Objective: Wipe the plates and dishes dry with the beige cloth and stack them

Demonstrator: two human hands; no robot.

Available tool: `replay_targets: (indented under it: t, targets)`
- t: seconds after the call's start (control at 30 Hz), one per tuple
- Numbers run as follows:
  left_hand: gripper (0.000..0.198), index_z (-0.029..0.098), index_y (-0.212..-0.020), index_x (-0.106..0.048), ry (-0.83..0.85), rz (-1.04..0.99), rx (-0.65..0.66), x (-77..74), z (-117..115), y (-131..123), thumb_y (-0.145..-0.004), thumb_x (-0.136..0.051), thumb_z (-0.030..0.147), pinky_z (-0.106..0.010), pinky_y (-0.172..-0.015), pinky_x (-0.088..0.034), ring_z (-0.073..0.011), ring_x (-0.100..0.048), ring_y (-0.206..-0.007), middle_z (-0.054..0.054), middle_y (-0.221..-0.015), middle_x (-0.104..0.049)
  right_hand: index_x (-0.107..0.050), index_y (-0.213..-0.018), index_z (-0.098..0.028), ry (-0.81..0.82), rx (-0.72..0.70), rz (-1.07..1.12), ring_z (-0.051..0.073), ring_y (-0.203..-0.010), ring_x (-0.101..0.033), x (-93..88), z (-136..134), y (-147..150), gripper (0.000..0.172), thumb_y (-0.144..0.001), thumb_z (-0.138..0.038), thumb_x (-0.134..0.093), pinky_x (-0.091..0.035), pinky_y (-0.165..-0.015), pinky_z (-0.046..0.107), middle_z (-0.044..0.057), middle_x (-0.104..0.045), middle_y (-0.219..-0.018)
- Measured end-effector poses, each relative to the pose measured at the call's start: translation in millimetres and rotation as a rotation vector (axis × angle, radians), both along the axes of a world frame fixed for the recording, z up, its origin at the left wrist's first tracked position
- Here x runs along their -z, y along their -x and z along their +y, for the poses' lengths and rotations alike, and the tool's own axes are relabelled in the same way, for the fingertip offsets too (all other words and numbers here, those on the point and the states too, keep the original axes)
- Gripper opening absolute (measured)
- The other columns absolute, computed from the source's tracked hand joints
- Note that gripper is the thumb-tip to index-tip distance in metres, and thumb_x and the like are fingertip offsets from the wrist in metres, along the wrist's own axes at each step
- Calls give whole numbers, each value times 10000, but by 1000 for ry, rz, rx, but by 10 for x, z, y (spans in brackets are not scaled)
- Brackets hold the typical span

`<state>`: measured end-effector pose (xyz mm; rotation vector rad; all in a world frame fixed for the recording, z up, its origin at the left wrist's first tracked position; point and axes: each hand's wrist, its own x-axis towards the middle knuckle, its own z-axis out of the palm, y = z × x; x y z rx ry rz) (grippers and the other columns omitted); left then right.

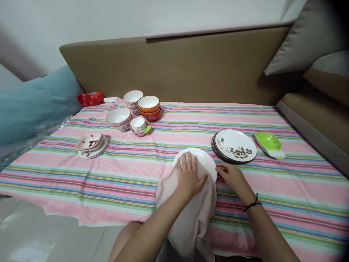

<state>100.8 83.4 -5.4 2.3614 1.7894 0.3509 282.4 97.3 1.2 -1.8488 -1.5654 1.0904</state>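
in the head view, the left hand (189, 174) lies open and flat, fingers spread, pressing a pale pink cloth (191, 218) onto a white plate (203, 154). the right hand (231, 176) grips that plate's right rim with curled fingers. the plate rests on the striped sheet (81, 182) near its front edge, just beside a stack of flowered plates (236, 145), with a green dish (269, 143) further right.

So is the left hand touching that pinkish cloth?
Touching. The head view shows the left hand spread flat, palm down, on the pinkish cloth, which is draped over the white plate.
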Motion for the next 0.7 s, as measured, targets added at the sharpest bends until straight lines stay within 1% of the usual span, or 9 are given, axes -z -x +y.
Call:
replay_targets:
  t: [0.1, 0.23, 0.4, 0.5, 0.6, 0.7]
  targets:
    - [783, 102, -1462, -286, -40, -10, -27, 20, 87, -5, -848, -496, 540, -621, -1100, -173, -389, -89, -1419, -185, -1549, -140, -632, -989, -167, -19, -16, 18, 217, -670, -667, 33, -8, -6, 268, -832, -312, -470, -506, -634, 319, 66, -718, -803]
    - [769, 102, -1454, -308, -39, 15, -6, -1, 180, -12, -854, -497, 544, -607, -1118, -144, -375, -69, -1424, -178, -1551, -143, -617, -979, -185, -43, -23, -5, 222, -723, -668, 56, -17, 4, 254, -837, -326, -462, -501, -671, 325, 68, -713, -847]
    - [760, 107, -1459, -304, -35, 46, 33, -24, 183, -39, -868, -483, 549, -607, -1119, -142, -380, -74, -1423, -182, -1549, -152, -614, -950, -196, -59, -14, -67, 218, -769, -656, 44, -8, 32, 231, -838, -303, -443, -475, -692, 315, 63, -704, -883]
    - [754, 121, -1464, -295, -51, 46, 112, -2, 133, -73, -881, -436, 580, -605, -1116, -158, -372, -92, -1423, -169, -1549, -172, -616, -913, -198, -61, 6, -133, 214, -768, -642, 20, 8, 67, 201, -822, -246, -444, -448, -675, 300, 58, -693, -858]
    - [708, 154, -1464, -299, -67, 40, 222, 16, 55, -104, -908, -360, 589, -587, -1124, -158, -346, -93, -1429, -137, -1554, -177, -615, -898, -196, -67, 27, -195, 206, -807, -625, -15, 20, 114, 188, -809, -189, -449, -418, -699, 284, 62, -681, -863]
    - [756, 138, -1476, -261, -67, 58, 337, 15, -44, -115, -902, -335, 624, -572, -1131, -146, -341, -71, -1432, -144, -1555, -170, -606, -878, -188, -70, 30, -219, 205, -843, -609, -65, 14, 156, 178, -846, -209, -432, -395, -705, 277, 81, -671, -887]
